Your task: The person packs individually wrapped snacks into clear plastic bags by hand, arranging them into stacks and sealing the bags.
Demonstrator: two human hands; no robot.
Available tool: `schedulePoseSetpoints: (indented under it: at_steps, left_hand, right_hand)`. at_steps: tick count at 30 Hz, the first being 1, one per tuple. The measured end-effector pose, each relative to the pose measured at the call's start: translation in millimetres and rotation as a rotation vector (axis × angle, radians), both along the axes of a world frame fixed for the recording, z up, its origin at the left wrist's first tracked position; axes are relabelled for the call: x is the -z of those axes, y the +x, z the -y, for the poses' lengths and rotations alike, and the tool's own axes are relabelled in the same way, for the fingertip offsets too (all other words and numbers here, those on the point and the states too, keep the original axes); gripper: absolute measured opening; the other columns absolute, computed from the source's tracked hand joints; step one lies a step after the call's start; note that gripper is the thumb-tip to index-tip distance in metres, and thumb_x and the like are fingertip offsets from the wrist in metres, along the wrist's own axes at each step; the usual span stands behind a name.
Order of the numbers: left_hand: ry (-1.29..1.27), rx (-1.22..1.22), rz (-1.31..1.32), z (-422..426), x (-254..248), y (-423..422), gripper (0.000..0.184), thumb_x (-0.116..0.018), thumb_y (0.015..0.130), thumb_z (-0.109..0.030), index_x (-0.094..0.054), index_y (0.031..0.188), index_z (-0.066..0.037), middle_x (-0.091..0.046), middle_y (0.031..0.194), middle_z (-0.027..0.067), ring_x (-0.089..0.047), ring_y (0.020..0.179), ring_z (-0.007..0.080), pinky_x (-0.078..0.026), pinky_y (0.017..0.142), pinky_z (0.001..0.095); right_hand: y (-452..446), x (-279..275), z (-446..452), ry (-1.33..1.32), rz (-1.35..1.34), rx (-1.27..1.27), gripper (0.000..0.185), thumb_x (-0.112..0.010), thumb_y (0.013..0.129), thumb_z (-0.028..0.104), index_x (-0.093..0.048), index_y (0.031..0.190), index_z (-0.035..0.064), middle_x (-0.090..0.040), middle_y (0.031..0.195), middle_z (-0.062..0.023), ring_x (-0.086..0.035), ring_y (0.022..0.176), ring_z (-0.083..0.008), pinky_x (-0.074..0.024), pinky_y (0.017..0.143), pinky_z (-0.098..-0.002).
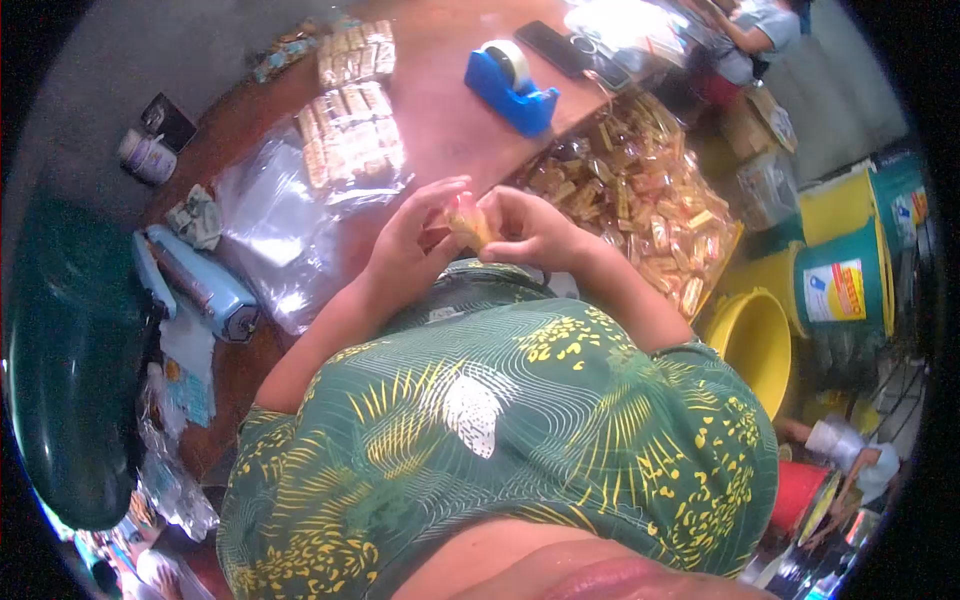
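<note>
Close in front of my chest, both hands meet on a small wrapped snack packet with yellow and reddish colours. My left hand pinches it from one side, fingers curled. From the other side my right hand grips it between thumb and fingers. Part of the packet is hidden by the fingers. Beyond my right hand lies a large heap of similar small yellow packets. Near my left hand are clear plastic bags and a clear-wrapped bundle of packets.
A blue tape dispenser and a phone stand on the brown table. Another bundle lies farther back. At left is a blue box-like device. Yellow and green buckets stand at right. Another person sits upper right.
</note>
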State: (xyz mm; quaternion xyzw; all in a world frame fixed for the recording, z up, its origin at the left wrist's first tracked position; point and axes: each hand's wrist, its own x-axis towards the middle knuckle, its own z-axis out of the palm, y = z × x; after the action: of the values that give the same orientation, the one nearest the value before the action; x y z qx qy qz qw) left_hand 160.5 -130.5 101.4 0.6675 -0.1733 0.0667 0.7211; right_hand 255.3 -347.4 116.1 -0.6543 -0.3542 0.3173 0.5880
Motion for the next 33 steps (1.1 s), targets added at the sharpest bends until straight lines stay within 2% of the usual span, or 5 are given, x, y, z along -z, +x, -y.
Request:
schedulePoseSetpoints:
  at_steps: [7,12,17,28,33]
  left_hand:
    - [0.185,0.136,-0.554,-44.0,15.4,-45.8,0.050,-0.058,0.103,-0.018,-0.043,0.149,-0.004,-0.052,0.146,0.0120,-0.046,0.137,0.0239,-0.036,0.115,0.0374]
    - [0.321,-0.027,-0.923,-66.4,31.1,-118.5,0.048,-0.053,0.106,-0.033,-0.051,0.144,-0.004,-0.057,0.139,0.0126,-0.052,0.129,0.0184,-0.041,0.108,0.0333]
    - [0.409,-0.171,-0.972,-89.4,97.9,-171.8,0.045,-0.057,0.104,-0.037,-0.061,0.132,-0.002,-0.067,0.121,0.0122,-0.062,0.111,0.0169,-0.048,0.097,0.0337]
    - [1.006,-0.487,-0.725,-84.3,152.4,-136.8,0.043,-0.038,0.107,-0.033,-0.064,0.123,-0.001,-0.064,0.119,0.0305,-0.063,0.111,0.0463,-0.049,0.094,0.0497]
    - [0.955,-0.554,-0.655,-51.5,78.1,-120.8,0.040,-0.038,0.107,-0.030,-0.062,0.127,-0.003,-0.064,0.119,0.0301,-0.062,0.110,0.0479,-0.049,0.094,0.0510]
  right_hand:
    - [43.5,-6.0,125.2,-0.618,1.142,0.693,0.035,-0.075,0.090,0.026,-0.065,0.113,0.0009,-0.063,0.116,-0.0125,-0.061,0.111,-0.0245,-0.0500,0.094,-0.0377]
    - [-17.9,44.7,113.1,-0.640,0.040,0.125,0.044,-0.065,0.099,0.036,-0.065,0.128,0.0035,-0.068,0.124,-0.0147,-0.063,0.117,-0.0231,-0.0492,0.100,-0.0360]
    - [-31.3,119.8,117.8,-0.310,-0.275,0.127,0.033,-0.061,0.103,0.033,-0.058,0.092,0.0020,-0.055,0.082,-0.0013,-0.051,0.080,-0.0103,-0.0451,0.071,-0.0293]
    - [-7.9,110.7,122.4,-0.317,-0.383,-0.241,0.014,-0.061,0.103,0.017,-0.055,0.107,0.0055,-0.059,0.105,0.0028,-0.053,0.100,-0.0060,-0.0446,0.088,-0.0243]
    - [-3.6,123.4,103.5,-0.499,0.278,0.291,0.020,-0.045,0.107,0.022,-0.052,0.108,0.0031,-0.066,0.102,-0.0100,-0.064,0.098,-0.0225,-0.0492,0.086,-0.0370]
